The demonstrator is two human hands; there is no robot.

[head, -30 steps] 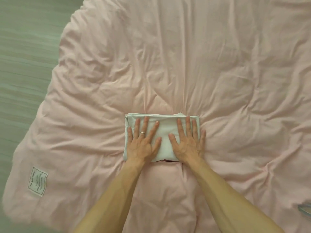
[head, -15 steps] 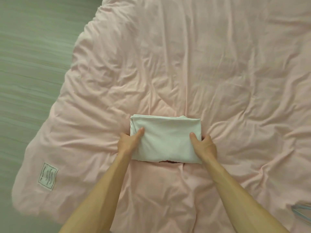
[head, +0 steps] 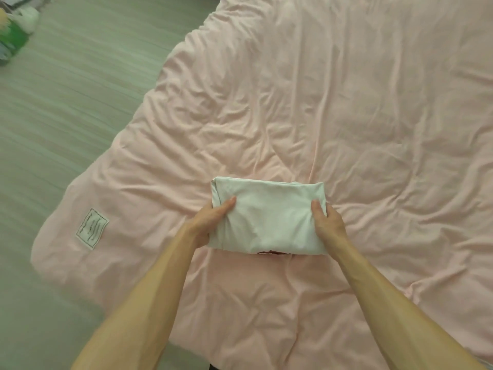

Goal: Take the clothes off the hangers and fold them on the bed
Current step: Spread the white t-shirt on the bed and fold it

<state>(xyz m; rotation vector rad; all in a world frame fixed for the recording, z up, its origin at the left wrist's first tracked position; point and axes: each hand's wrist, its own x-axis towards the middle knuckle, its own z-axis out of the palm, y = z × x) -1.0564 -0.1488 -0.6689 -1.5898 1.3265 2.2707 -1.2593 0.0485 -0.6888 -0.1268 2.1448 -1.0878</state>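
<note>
head view: a folded white garment (head: 269, 217) lies on the pink duvet (head: 346, 102), held between both hands. the left hand (head: 206, 222) grips its left edge, thumb on top; the right hand (head: 329, 222) grips its right edge likewise.

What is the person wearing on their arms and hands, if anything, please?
Nothing that shows: the left hand and right hand are ungloved, the left forearm and right forearm bare to the frame edge, with no sleeve, watch or bracelet. Most fingers are hidden, so rings cannot be judged.
</note>
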